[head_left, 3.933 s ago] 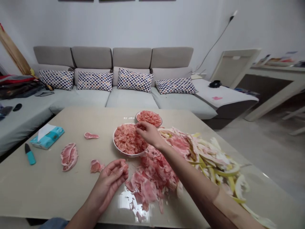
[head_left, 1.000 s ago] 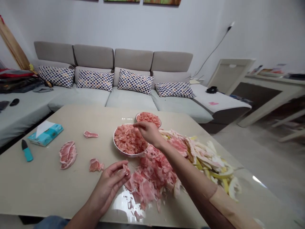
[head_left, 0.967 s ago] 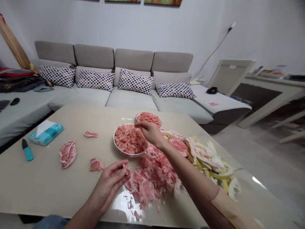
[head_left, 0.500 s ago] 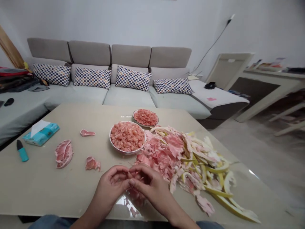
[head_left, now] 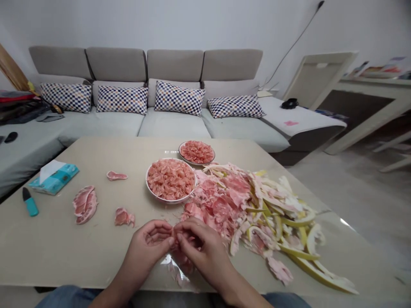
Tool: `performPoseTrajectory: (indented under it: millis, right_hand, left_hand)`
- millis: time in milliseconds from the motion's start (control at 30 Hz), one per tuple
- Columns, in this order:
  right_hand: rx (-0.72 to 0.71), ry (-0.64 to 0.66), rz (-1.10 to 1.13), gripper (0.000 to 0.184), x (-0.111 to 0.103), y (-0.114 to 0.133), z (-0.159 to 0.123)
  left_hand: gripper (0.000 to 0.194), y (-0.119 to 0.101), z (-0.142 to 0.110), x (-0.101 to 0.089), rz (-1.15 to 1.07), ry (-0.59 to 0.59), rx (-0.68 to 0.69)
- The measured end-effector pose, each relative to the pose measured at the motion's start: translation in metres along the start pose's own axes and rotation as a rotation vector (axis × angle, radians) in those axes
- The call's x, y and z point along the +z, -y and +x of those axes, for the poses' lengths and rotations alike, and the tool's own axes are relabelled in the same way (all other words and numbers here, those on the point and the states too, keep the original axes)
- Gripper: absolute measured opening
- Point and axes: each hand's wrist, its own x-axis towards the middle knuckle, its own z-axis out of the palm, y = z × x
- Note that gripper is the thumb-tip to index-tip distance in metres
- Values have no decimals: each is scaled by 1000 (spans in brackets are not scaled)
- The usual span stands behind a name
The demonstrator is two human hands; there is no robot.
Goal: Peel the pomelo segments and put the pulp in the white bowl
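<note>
Head view: two bare hands, brought together fingertip to fingertip above the near part of a glossy table (head_left: 58, 256). Left hand (head_left: 146, 248): thumb and forefinger pressed on a small pink piece (head_left: 174, 241), the other fingers curled. Right hand (head_left: 207, 252): the same piece is pinched from the opposite side; most of it is hidden by the fingers. White bowl (head_left: 171, 201), beyond the hands: heaped with pink pulp. Dark-rimmed plate (head_left: 196, 164), just behind the bowl: likewise filled with pulp. Pink membrane scraps (head_left: 221, 205): piled beside the bowl, at its right. Yellow-green peel strips (head_left: 297, 223): tangled farther right, mixed with scraps. Fruit segment (head_left: 85, 204), pink chunk (head_left: 124, 217) and slim pink sliver (head_left: 116, 176): laid apart on the table's left half. Teal-handled knife (head_left: 31, 206): placed near a blue tissue pack (head_left: 56, 182). Grey sofa (head_left: 173, 124): set behind, lined with four checked cushions (head_left: 180, 98).
</note>
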Motion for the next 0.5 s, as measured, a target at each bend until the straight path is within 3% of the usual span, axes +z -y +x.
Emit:
performPoseTrajectory:
  millis: [200,333,500]
  right_hand:
    - [161,29,258,11,-1,2,3]
    - [8,-65,54,13,2,-3,2]
    - [-203,-109,-53,18,9,-7,-3]
  left_hand:
    - [26,-6,-2,0,-50,29,-65]
    - [31,-6,-3,0,-36,25,-57]
    - [36,-4,-2,2,-18,114,-72]
